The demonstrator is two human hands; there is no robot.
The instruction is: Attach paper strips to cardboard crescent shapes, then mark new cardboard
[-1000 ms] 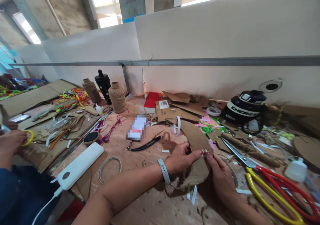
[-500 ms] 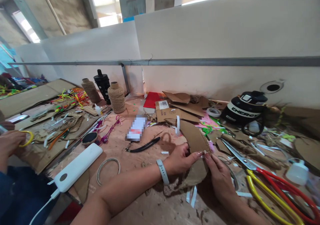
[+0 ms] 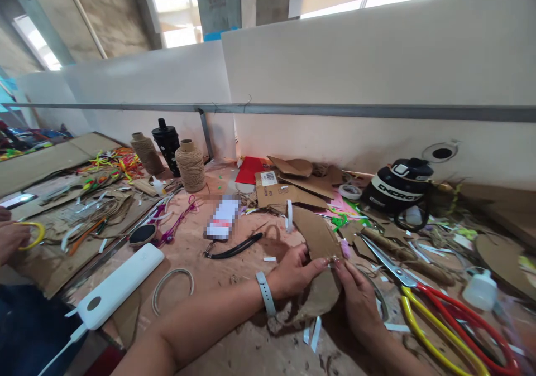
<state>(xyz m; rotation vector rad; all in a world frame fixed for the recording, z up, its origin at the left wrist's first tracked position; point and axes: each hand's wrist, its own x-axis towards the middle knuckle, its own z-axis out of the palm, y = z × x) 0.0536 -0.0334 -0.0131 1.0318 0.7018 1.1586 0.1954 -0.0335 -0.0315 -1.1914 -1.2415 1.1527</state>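
A curved, crescent-like piece of brown cardboard (image 3: 320, 234) is held up over the table between both hands. My left hand (image 3: 295, 273), with a pale watch band at the wrist, grips its left side, thumb on the face. From the right, my right hand (image 3: 355, 289) pinches the opposite edge. Both thumb tips meet near the middle of the piece; anything small between them is too fine to make out. Beyond its upper end a roll of white tape (image 3: 288, 216) stands on edge. Several white strips (image 3: 315, 334) lie below the cardboard.
Large scissors with red and yellow handles (image 3: 419, 289) lie at right, near a small squeeze bottle (image 3: 480, 289). Behind stand a black jug (image 3: 397, 189) and a twine spool (image 3: 190, 167). At left are a white power bank (image 3: 121, 284) and another person's hand (image 3: 12, 236) with a yellow ring.
The whole scene has shifted slightly left and down in view. Both hands keep their hold on the cardboard, thumbs still together at its middle.
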